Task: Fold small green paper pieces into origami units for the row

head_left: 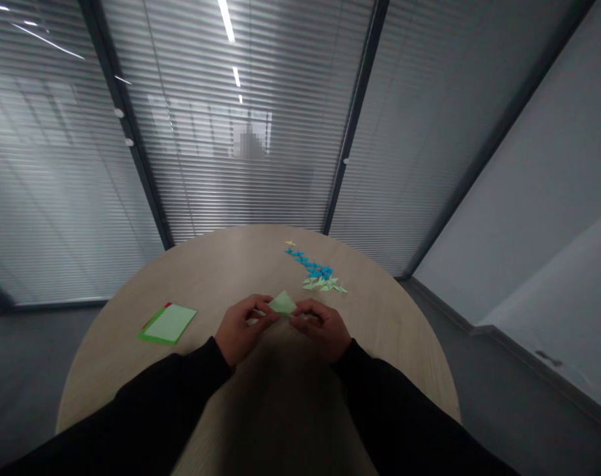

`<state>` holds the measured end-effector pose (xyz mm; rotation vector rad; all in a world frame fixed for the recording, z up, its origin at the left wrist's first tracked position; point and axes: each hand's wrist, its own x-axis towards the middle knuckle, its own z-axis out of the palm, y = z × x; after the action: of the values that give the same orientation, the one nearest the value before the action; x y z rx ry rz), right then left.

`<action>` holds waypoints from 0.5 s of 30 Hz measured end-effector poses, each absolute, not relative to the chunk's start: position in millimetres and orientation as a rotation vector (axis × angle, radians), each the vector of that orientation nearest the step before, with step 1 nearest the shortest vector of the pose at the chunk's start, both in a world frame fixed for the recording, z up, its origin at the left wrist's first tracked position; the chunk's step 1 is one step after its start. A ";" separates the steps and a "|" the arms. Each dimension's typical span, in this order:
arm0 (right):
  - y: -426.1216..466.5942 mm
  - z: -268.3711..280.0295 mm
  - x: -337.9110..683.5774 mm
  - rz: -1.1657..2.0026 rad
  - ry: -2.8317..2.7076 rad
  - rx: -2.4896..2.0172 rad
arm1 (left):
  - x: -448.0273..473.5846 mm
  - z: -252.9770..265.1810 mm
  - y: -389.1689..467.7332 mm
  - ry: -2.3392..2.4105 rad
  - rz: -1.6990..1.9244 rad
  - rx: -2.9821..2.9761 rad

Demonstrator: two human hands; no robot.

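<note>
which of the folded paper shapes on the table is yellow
The lone yellow shape at the trail's far end, beyond the blue shapes; the pale green shapes lie at the near end.

Could read no text, label, brand, number or sign anywhere
</note>
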<state>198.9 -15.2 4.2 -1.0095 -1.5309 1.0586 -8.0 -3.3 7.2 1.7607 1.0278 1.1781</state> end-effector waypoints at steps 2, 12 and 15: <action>-14.5 1.1 197.9 1.044 -1.503 -0.969 | -5.6 4.8 -2.5 1.017 1.201 1.724; -15.5 -4.8 190.6 1.037 -1.456 -1.023 | 5.8 3.7 -9.2 0.914 1.166 1.459; -16.4 -1.5 191.1 1.070 -1.481 -1.064 | 6.2 7.9 -12.4 0.951 1.136 1.505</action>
<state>191.1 -16.4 -1.5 -1.0635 -1.4808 1.0696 6.2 -12.4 7.9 1.5054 0.9514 1.1357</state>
